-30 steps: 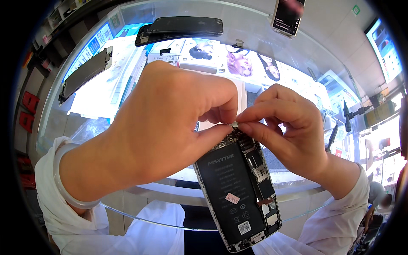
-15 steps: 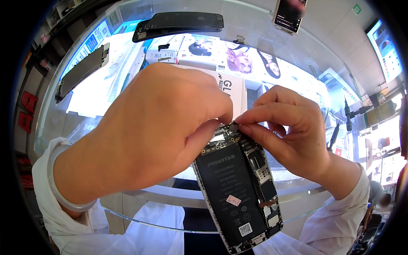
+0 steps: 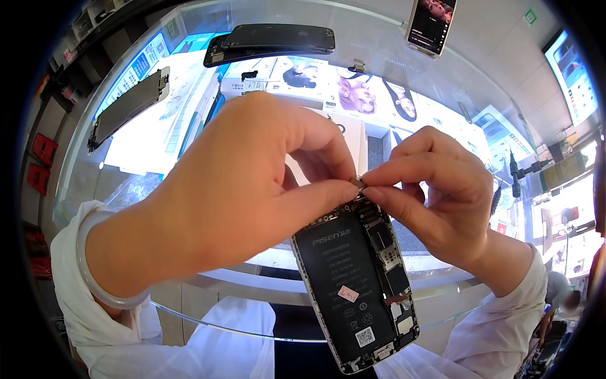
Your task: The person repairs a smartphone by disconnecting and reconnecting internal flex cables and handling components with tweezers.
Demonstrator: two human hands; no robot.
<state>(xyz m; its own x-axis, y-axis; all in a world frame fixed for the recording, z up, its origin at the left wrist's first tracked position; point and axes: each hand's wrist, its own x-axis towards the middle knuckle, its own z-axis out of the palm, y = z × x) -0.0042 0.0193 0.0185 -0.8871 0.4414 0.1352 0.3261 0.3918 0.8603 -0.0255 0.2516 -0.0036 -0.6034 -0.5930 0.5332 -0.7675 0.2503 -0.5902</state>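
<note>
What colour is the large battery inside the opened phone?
The battery is black, with a small pinkish sticker on it; the head view shows it best.

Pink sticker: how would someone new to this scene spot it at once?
Start with the opened phone at the lower middle of the view. A long black battery fills much of it, with the pink sticker near its middle. Its colour separates it from the black-and-white square code below.

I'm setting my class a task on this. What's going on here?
A person works bare-handed on an opened phone, its black battery exposed. At its top end, the left hand and right hand hold thumbs and fingers close together; whatever they may pinch is too small to tell. A loose screen lies off left.
</note>
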